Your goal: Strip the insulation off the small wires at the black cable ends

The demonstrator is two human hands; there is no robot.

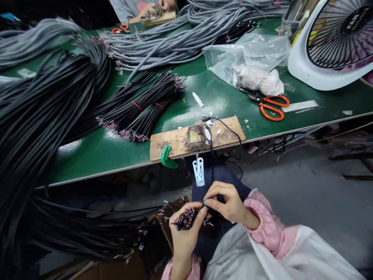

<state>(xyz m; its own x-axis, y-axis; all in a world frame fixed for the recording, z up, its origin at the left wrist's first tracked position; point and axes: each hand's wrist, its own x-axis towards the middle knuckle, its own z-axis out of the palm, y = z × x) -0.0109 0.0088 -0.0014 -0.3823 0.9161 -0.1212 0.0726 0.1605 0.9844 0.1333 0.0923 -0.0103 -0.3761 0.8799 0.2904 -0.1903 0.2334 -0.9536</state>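
1. While the left hand (184, 238) is closed around a bundle of thin wires (186, 218), the right hand (227, 200) pinches what seems a single wire end (203, 202), close to the left thumb.
2. The bundle lies just left of the right fingertips; its coloured ends face upward, but its long axis below is hidden.
3. Beyond the hands, a blue clip (199, 173) is at the near edge of the green table (212, 85), which carries a wooden board (176, 139), orange-handled scissors (258, 100) and a white fan (301, 74).
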